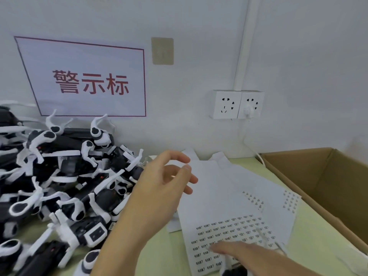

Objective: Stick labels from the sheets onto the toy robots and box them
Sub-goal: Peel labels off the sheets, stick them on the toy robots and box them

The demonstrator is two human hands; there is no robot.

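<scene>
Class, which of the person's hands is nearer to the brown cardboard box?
Right. The right hand rests on the white label sheet beside the brown cardboard box; the left hand hovers by the toy robots.

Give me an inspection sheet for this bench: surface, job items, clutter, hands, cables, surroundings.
Surface: pale green tabletop.
Job's things: heap of black-and-white toy robots at left; overlapping label sheets in the middle; open cardboard box at right, contents hidden.
Clutter: nothing seen.
Hands: left hand raised above the sheets, fingers loose, holding nothing; right hand fingers on the front sheet, motion-blurred.
Cables: white cable runs from a plug in the right wall socket down behind the box.
Surroundings: white wall, red-lettered sign.
</scene>
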